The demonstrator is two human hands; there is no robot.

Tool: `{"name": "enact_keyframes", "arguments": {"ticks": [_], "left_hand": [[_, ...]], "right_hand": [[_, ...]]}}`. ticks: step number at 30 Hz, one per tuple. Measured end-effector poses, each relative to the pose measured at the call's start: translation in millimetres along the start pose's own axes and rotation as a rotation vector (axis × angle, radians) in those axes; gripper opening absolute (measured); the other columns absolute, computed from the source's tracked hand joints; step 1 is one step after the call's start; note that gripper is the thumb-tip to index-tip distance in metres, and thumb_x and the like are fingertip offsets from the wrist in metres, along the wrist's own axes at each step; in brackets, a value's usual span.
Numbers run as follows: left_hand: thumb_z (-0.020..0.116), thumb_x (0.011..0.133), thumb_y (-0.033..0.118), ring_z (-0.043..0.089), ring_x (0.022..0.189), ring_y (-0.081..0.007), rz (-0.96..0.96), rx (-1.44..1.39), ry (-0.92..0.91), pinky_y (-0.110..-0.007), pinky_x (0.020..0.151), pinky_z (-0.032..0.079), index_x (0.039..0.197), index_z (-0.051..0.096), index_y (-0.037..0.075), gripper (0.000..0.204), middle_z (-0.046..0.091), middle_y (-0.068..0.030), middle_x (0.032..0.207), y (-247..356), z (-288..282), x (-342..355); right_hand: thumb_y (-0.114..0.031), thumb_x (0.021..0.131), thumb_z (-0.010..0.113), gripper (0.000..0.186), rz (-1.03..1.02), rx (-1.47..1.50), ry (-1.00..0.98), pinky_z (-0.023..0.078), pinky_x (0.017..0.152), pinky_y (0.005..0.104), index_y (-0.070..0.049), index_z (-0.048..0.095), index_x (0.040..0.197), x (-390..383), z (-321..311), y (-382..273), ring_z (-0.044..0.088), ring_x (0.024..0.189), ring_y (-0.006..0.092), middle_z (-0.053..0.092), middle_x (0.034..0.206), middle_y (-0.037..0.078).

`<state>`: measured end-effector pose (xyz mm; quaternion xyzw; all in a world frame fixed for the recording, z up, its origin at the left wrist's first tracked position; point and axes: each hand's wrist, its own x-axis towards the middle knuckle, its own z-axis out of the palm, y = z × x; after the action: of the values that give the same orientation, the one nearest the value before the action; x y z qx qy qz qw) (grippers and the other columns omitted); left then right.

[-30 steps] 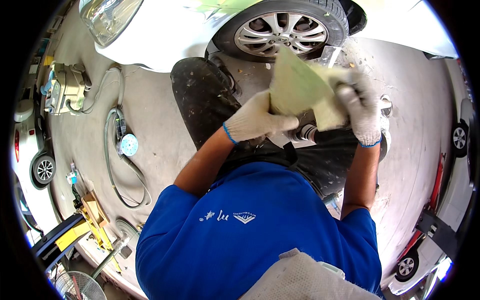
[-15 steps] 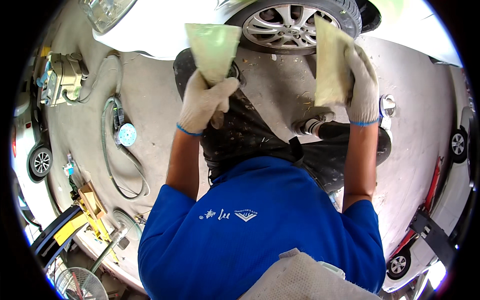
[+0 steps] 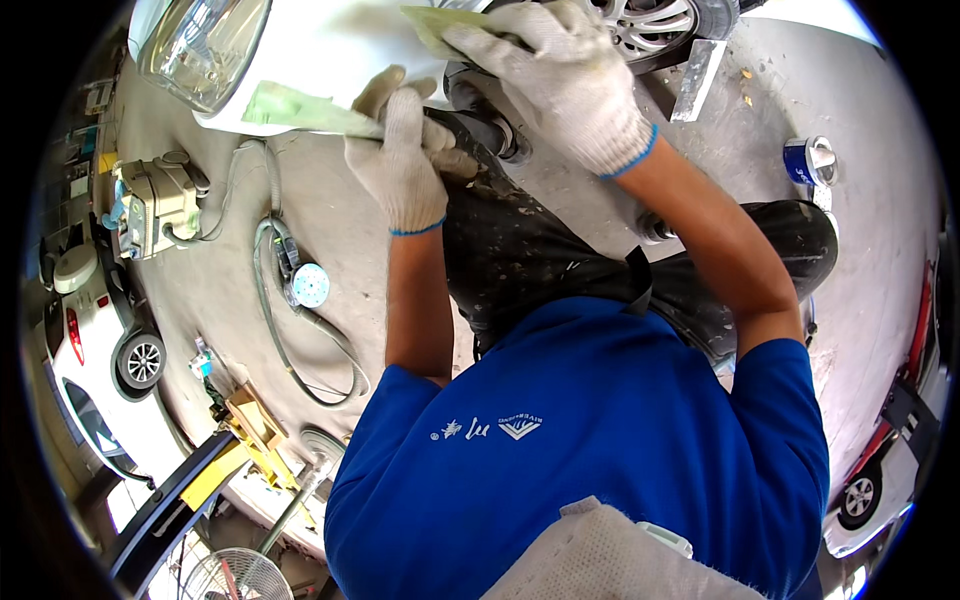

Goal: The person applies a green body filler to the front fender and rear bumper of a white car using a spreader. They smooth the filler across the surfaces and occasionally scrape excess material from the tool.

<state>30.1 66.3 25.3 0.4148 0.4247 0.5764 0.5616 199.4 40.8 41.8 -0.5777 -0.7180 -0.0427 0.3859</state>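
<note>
My left hand point(image 3: 402, 150), in a white knit glove with a blue cuff, holds a flat putty spreader point(image 3: 300, 108) whose blade is coated in pale green paste. The blade points left, in front of the white car's bumper point(image 3: 330, 50). My right hand point(image 3: 570, 85), gloved alike, is farther forward and grips a flat yellow-green piece point(image 3: 440, 28), probably the rectangular board, tilted close to the car body. The right hand's fingers hide much of that piece. Whether either tool touches the car, I cannot tell.
A car wheel point(image 3: 650, 22) and a pale flat strip point(image 3: 698, 80) are ahead right. A can point(image 3: 808, 162) stands right. Leftward lie a sander point(image 3: 309, 285) with its hose and a boxy machine point(image 3: 158, 208). A fan point(image 3: 238, 575) is at lower left.
Both hands have moved toward the car; the right swung far left, near the left hand. The left spreader turned from upright to pointing left. The view shifted leftward.
</note>
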Motion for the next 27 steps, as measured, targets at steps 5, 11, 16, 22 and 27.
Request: {"name": "enact_keyframes", "arguments": {"ticks": [5, 11, 16, 22, 27], "left_hand": [[0.066, 0.091, 0.020, 0.050, 0.057, -0.0084, 0.178, 0.097, -0.118, -0.021, 0.050, 0.041, 0.125, 0.055, -0.010, 0.046, 0.059, -0.0055, 0.073, -16, 7, 27], [0.066, 0.089, 0.008, 0.051, 0.056, -0.0081, 0.247, 0.087, -0.124, -0.022, 0.050, 0.042, 0.121, 0.059, -0.010, 0.037, 0.060, -0.0052, 0.071, -23, 9, 44], [0.063, 0.089, 0.003, 0.051, 0.053, -0.0079, 0.244, 0.104, -0.062, -0.023, 0.048, 0.043, 0.116, 0.062, -0.011, 0.031, 0.062, -0.0051, 0.073, -34, 6, 53], [0.058, 0.091, 0.002, 0.049, 0.052, -0.0072, 0.332, 0.176, -0.059, -0.022, 0.044, 0.040, 0.113, 0.062, -0.009, 0.025, 0.060, -0.0047, 0.072, -42, 7, 62], [0.059, 0.091, 0.002, 0.049, 0.052, -0.0064, 0.391, 0.195, -0.047, -0.021, 0.043, 0.038, 0.111, 0.064, -0.007, 0.023, 0.060, -0.0043, 0.073, -47, 6, 66]], "right_hand": [[-0.013, 0.083, 0.067, 0.041, 0.018, -0.010, 0.005, 0.053, 0.075, 0.0315, -0.017, 0.065, 0.124, 13, 21, 3, 0.063, 0.090, 0.0189, 0.066, 0.113, 0.002], [-0.014, 0.083, 0.067, 0.041, 0.005, -0.016, -0.012, 0.053, 0.076, 0.0317, -0.017, 0.065, 0.124, 20, 36, 6, 0.063, 0.091, 0.0189, 0.066, 0.114, 0.001], [-0.014, 0.083, 0.067, 0.041, 0.001, -0.023, -0.015, 0.053, 0.076, 0.0319, -0.018, 0.065, 0.124, 24, 48, 7, 0.063, 0.091, 0.0188, 0.066, 0.114, 0.001], [-0.014, 0.083, 0.067, 0.042, 0.007, -0.037, -0.016, 0.053, 0.077, 0.0322, -0.018, 0.065, 0.124, 22, 52, 12, 0.063, 0.091, 0.0188, 0.065, 0.114, 0.001], [-0.014, 0.083, 0.067, 0.042, 0.003, -0.054, -0.001, 0.053, 0.077, 0.0323, -0.018, 0.065, 0.124, 23, 50, 10, 0.063, 0.092, 0.0188, 0.065, 0.114, 0.001]]}}
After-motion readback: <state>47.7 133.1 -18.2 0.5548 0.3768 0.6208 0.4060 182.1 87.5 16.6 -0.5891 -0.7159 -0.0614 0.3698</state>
